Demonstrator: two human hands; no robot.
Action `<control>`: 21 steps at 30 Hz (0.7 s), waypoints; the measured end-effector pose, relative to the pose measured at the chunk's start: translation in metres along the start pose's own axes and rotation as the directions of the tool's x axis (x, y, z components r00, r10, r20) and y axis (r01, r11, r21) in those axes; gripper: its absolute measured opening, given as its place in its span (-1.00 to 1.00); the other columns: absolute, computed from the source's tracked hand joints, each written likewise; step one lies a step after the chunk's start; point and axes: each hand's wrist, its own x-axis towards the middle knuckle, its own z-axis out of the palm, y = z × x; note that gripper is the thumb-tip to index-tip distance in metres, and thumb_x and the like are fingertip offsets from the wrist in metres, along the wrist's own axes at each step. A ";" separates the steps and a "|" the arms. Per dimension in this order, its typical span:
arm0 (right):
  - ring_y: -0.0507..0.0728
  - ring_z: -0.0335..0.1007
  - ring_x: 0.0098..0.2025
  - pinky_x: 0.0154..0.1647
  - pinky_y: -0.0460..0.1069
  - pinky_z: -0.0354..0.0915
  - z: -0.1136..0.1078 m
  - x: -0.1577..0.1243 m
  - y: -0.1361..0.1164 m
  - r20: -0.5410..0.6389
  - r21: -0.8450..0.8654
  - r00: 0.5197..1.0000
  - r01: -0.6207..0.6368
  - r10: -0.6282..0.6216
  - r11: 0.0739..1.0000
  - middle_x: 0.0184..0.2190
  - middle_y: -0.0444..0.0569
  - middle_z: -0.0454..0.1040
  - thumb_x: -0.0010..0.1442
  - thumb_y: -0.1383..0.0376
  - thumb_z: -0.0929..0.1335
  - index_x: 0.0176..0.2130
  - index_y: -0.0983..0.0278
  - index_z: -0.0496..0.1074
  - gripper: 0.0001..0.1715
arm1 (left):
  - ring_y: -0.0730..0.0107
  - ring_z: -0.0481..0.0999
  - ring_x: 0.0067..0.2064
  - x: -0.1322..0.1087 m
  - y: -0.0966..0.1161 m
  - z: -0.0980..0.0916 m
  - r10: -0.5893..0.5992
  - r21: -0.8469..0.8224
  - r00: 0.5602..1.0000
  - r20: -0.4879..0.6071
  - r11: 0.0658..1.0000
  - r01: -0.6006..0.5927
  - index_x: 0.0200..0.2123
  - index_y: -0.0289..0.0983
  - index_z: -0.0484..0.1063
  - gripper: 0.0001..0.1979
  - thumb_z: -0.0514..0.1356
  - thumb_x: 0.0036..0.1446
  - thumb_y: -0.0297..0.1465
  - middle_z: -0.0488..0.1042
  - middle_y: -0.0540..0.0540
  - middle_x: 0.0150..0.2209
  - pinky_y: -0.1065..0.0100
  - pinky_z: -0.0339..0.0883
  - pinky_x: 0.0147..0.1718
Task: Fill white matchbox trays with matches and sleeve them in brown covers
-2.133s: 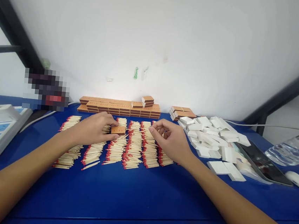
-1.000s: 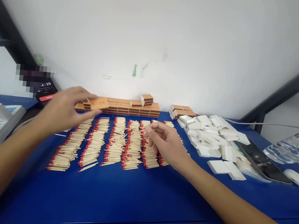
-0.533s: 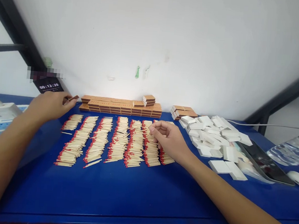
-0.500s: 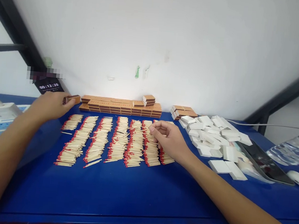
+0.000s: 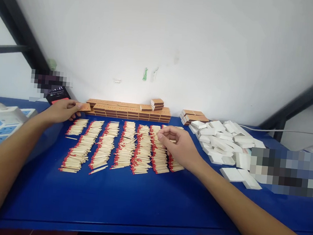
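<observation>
My left hand (image 5: pixel 63 110) pinches a matchbox (image 5: pixel 84 107) between thumb and fingers, at the left end of the stacked matchboxes (image 5: pixel 117 110). Can't tell if it's resting there. My right hand (image 5: pixel 180 143) is half-curled over the red-tipped matches (image 5: pixel 142 149), thumb near index finger; can't tell if anything's between them.

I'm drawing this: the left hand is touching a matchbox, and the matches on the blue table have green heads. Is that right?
Not quite: the head view shows that the matches on the blue table have red heads, not green. The left hand is touching a matchbox.
</observation>
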 end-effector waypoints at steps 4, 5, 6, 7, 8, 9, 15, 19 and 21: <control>0.09 0.41 -0.35 -0.31 0.01 0.33 -0.001 0.001 0.001 0.005 0.001 1.000 0.012 -0.012 1.000 -0.36 -0.04 0.55 0.24 0.10 0.47 -0.28 0.26 0.53 -0.73 | 0.37 0.53 -0.41 0.000 -0.001 -0.001 -0.048 -0.074 0.999 0.008 0.996 0.049 -0.16 -0.30 0.56 -0.59 0.28 0.21 -0.05 0.65 -0.12 -0.31 0.41 0.45 -0.46; 0.09 0.42 -0.35 -0.31 0.01 0.33 -0.001 0.001 0.002 0.008 0.003 1.000 0.010 -0.010 1.000 -0.36 -0.05 0.55 0.23 0.11 0.48 -0.28 0.26 0.53 -0.74 | 0.35 0.54 -0.40 0.001 -0.002 -0.001 -0.067 -0.085 0.998 -0.018 0.994 0.065 -0.18 -0.30 0.55 -0.61 0.28 0.21 -0.07 0.65 -0.12 -0.30 0.40 0.46 -0.46; 0.09 0.42 -0.35 -0.31 0.01 0.34 -0.001 0.001 0.002 0.010 0.006 1.000 0.007 -0.007 1.000 -0.35 -0.05 0.55 0.23 0.11 0.48 -0.27 0.27 0.53 -0.74 | 0.34 0.54 -0.39 0.001 -0.003 -0.002 -0.085 -0.092 0.995 -0.047 0.992 0.081 -0.21 -0.30 0.55 -0.63 0.27 0.20 -0.09 0.63 -0.11 -0.32 0.39 0.46 -0.45; 0.09 0.42 -0.35 -0.31 0.01 0.34 -0.001 0.001 0.002 0.012 0.009 1.000 0.004 -0.004 1.000 -0.35 -0.05 0.55 0.23 0.11 0.48 -0.27 0.26 0.53 -0.74 | 0.32 0.53 -0.39 0.002 -0.003 -0.002 -0.105 -0.095 0.991 -0.082 0.991 0.097 -0.24 -0.30 0.55 -0.65 0.28 0.19 -0.09 0.61 -0.10 -0.35 0.37 0.46 -0.44; 0.09 0.42 -0.35 -0.31 0.01 0.34 -0.001 0.000 0.002 0.012 0.010 1.000 0.002 -0.002 1.000 -0.35 -0.05 0.55 0.22 0.10 0.48 -0.27 0.26 0.53 -0.73 | 0.31 0.51 -0.39 0.002 -0.004 -0.003 -0.126 -0.095 0.985 -0.118 0.989 0.115 -0.28 -0.29 0.55 -0.66 0.30 0.16 -0.10 0.57 -0.08 -0.39 0.36 0.45 -0.44; 0.09 0.42 -0.35 -0.32 0.01 0.34 -0.002 0.000 0.002 0.011 0.012 1.000 0.001 -0.001 1.000 -0.36 -0.05 0.55 0.22 0.10 0.49 -0.27 0.26 0.53 -0.73 | 0.31 0.48 -0.40 0.003 -0.004 -0.003 -0.149 -0.097 0.977 -0.153 0.986 0.135 -0.31 -0.29 0.55 -0.66 0.32 0.13 -0.09 0.55 -0.06 -0.43 0.35 0.43 -0.44; 0.09 0.40 -0.36 -0.35 0.00 0.33 -0.002 -0.001 -0.003 0.011 0.013 1.000 -0.005 0.005 1.000 -0.36 -0.04 0.55 0.23 0.08 0.47 -0.29 0.25 0.52 -0.72 | 0.33 0.43 -0.39 -0.005 0.007 -0.004 -0.288 -0.205 0.954 -0.076 0.941 0.268 -0.32 -0.33 0.54 -0.64 0.36 0.07 -0.12 0.66 -0.18 -0.35 0.32 0.44 -0.38; 0.10 0.41 -0.35 -0.35 0.01 0.34 -0.002 -0.001 -0.005 0.004 -0.003 1.000 0.007 -0.007 1.000 -0.36 -0.04 0.56 0.22 0.07 0.48 -0.30 0.24 0.52 -0.72 | 0.30 0.50 -0.33 -0.014 0.019 -0.004 -0.305 -0.208 0.950 0.070 0.927 0.313 -0.25 -0.33 0.58 -0.62 0.36 0.05 -0.11 0.73 -0.24 -0.20 0.32 0.40 -0.35; 0.10 0.41 -0.35 -0.34 0.01 0.35 -0.002 -0.001 -0.005 0.004 -0.002 1.000 0.008 -0.008 1.000 -0.36 -0.04 0.56 0.22 0.09 0.48 -0.30 0.24 0.52 -0.73 | 0.30 0.47 -0.35 -0.016 0.022 -0.004 -0.321 -0.173 0.944 0.072 0.928 0.329 -0.27 -0.33 0.60 -0.64 0.36 0.06 -0.12 0.74 -0.23 -0.16 0.31 0.35 -0.36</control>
